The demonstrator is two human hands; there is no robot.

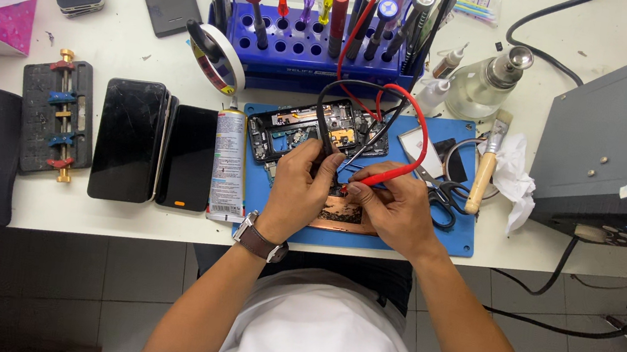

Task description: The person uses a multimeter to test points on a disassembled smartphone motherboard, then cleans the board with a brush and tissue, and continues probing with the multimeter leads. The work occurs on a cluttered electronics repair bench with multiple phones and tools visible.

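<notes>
Gripping two probes: right hand (396,209) red (380,178), left hand (298,190) black (325,152).

Head camera — steeply down, close overhead

On the white tabletop (128,214), both hands work over a blue rectangular rubber mat (448,235). The left hand (298,186) pinches a thin black probe lead (336,119), and the right hand (392,209) grips a slim red probe (388,178), tips meeting above an opened black phone body (295,131). 2 dark phones (152,146) lie just left of the mat.
</notes>
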